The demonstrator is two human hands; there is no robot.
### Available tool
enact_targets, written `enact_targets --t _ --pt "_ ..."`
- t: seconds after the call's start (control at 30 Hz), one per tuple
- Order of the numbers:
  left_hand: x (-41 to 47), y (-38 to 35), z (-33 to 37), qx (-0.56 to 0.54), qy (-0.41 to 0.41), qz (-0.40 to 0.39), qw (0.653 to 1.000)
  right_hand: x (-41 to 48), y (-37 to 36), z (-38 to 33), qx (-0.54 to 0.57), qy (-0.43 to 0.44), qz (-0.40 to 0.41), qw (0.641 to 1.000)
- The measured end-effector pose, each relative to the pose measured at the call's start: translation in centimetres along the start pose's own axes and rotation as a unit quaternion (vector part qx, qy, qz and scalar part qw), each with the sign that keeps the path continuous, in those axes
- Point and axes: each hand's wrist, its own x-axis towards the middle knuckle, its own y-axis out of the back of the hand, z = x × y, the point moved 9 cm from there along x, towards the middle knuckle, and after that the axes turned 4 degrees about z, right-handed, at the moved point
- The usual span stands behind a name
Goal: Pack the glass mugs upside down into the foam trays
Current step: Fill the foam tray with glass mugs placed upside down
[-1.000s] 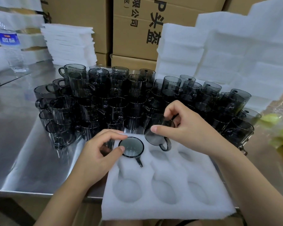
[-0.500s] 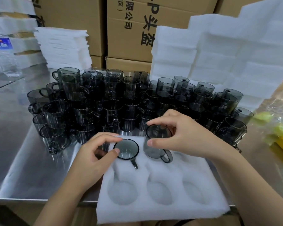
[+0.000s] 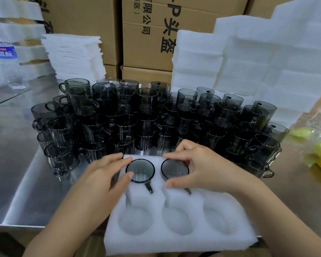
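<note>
A white foam tray with round pockets lies at the table's front edge. Two smoky grey glass mugs sit upside down in its back row. The left mug is in the back left pocket, its handle pointing toward me. My left hand pinches its base between thumb and forefinger. The second mug is in the back middle pocket. My right hand curls round it, thumb at the front and forefinger behind. The three front pockets hold nothing; my right hand hides the back right pocket.
Several dark glass mugs stand stacked just behind the tray on the steel table. Behind them are foam stacks, foam sheets and cardboard boxes. A water bottle stands far left and a plastic bag lies at the right.
My right hand has turned its tilted mug upside down and lowered it into the back middle pocket. My left hand has stayed on the first mug.
</note>
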Motion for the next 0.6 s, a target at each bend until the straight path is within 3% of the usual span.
enact_targets --t 0.1,0.23,0.37,0.6 --pt "0.1 -0.5 3.5 0.106 -0.068 -0.037 0.991 -0.8 -0.8 -0.2 -0.051 0.022 -0.003 0.998" --pt "1.0 -4.6 8.6 0.111 -0.167 -0.169 0.965 -2.7 -1.0 -1.1 -0.09 0.067 0.035 0.993" --pt "2.6 -7.7 10.5 0.105 -0.189 -0.26 0.941 -4.9 -0.1 -0.2 -0.07 0.075 0.072 0.992" --pt "2.9 -11.5 10.5 0.155 -0.194 -0.317 0.915 -6.1 0.3 0.6 -0.025 0.072 0.122 0.99"
